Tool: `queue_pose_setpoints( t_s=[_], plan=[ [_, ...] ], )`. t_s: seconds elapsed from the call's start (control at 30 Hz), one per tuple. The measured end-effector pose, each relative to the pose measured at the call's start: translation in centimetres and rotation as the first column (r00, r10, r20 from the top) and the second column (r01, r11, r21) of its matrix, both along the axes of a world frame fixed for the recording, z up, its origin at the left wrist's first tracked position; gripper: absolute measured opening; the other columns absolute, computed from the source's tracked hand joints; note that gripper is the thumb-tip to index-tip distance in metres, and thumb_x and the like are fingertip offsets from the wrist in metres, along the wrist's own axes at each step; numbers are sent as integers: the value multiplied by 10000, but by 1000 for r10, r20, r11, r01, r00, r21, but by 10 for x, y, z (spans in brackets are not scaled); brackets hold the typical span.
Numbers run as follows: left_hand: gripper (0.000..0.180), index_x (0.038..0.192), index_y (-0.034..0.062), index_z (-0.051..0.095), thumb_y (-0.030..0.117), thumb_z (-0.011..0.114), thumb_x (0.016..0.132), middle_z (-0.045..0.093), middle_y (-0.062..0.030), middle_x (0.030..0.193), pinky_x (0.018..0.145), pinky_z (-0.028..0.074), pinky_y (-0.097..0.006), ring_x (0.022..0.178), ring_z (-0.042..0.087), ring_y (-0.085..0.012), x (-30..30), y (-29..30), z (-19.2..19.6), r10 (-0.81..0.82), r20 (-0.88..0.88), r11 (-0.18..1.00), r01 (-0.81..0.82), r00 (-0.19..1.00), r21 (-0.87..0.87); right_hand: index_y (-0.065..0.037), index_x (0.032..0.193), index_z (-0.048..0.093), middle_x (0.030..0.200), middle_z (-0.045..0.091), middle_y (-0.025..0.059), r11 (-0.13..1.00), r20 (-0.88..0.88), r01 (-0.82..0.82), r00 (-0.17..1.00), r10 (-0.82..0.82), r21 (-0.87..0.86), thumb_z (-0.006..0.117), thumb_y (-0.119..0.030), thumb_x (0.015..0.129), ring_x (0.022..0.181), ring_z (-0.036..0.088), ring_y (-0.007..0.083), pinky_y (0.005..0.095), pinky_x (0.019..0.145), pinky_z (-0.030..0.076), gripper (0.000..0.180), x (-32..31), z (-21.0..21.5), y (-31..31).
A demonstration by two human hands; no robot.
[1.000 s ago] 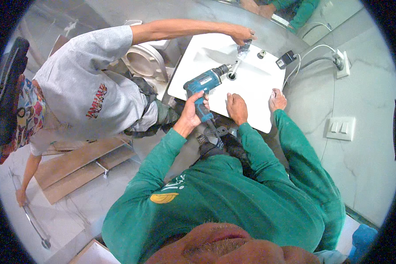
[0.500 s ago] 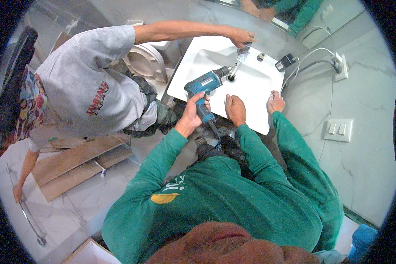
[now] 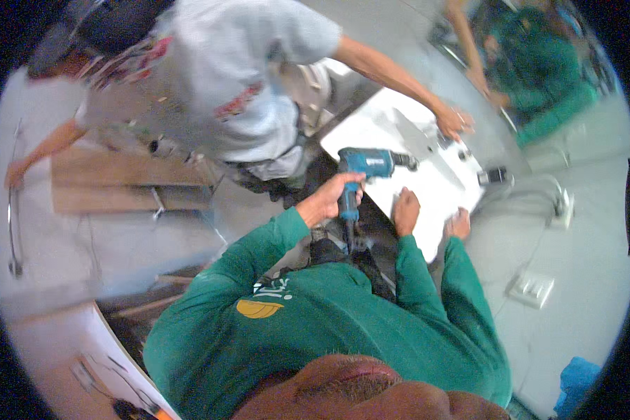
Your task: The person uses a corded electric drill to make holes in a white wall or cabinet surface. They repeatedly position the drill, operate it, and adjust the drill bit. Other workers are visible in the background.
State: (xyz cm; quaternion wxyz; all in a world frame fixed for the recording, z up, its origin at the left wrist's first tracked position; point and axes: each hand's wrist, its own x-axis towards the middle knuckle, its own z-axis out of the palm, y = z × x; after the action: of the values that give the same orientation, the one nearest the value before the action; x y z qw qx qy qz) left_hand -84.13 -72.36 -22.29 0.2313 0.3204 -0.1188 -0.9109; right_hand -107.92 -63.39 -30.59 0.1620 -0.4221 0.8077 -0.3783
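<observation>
A blue power drill (image 3: 369, 164) is upright in my left hand (image 3: 332, 199), fingers wrapped round its handle. Its chuck points right, over the white washbasin (image 3: 371, 119). My right hand (image 3: 407, 211) is closed at the basin's near edge, seemingly gripping it; its fingertips are partly hidden. Farther right, another green-sleeved hand (image 3: 459, 224) rests at the basin's edge. A co-worker's hand (image 3: 453, 124) reaches over the basin's far side. Blur hides what it touches there.
A co-worker in a grey shirt (image 3: 238, 77) leans in at the left, the other hand by a metal bar (image 3: 12, 224). Wooden boards (image 3: 98, 178) lie behind. A black adapter (image 3: 495, 176) and cables sit by the basin's right end. A wall switch (image 3: 533, 288) and a mirror (image 3: 560, 70) are at right.
The view has swung and blurred. The drill has turned more level and moved right in the picture with my left hand. The grey-shirted co-worker appears closer; my right hand stays at the basin edge.
</observation>
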Motion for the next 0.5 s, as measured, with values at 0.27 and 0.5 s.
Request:
queue_pose_setpoints(
  t_s=[0.27, 0.5],
  plan=[
    [224, 1018, 72, 691, 256, 767, 915, 681, -21, 857, 590, 503, -277, 664, 618, -105, 172, 95, 84, 189, 338, 913, -38, 922, -407, 26, 920, 632, 866, 646, 201, 956, -9, -230, 973, 233, -180, 472, -282, 1096, 822, 593, 376, 451, 776, 468, 389, 26, 13, 13],
    [218, 943, 84, 673, 243, 803, 872, 675, -18, 737, 590, 477, -296, 614, 602, -111, 302, 265, 188, 524, 319, 740, -236, 790, -630, -34, 937, 588, 957, 571, 182, 675, -452, -737, 592, 667, 31, 475, -274, 1094, 965, 528, 421, 574, 805, 391, 308, 159, 18, 54]
  ],
)
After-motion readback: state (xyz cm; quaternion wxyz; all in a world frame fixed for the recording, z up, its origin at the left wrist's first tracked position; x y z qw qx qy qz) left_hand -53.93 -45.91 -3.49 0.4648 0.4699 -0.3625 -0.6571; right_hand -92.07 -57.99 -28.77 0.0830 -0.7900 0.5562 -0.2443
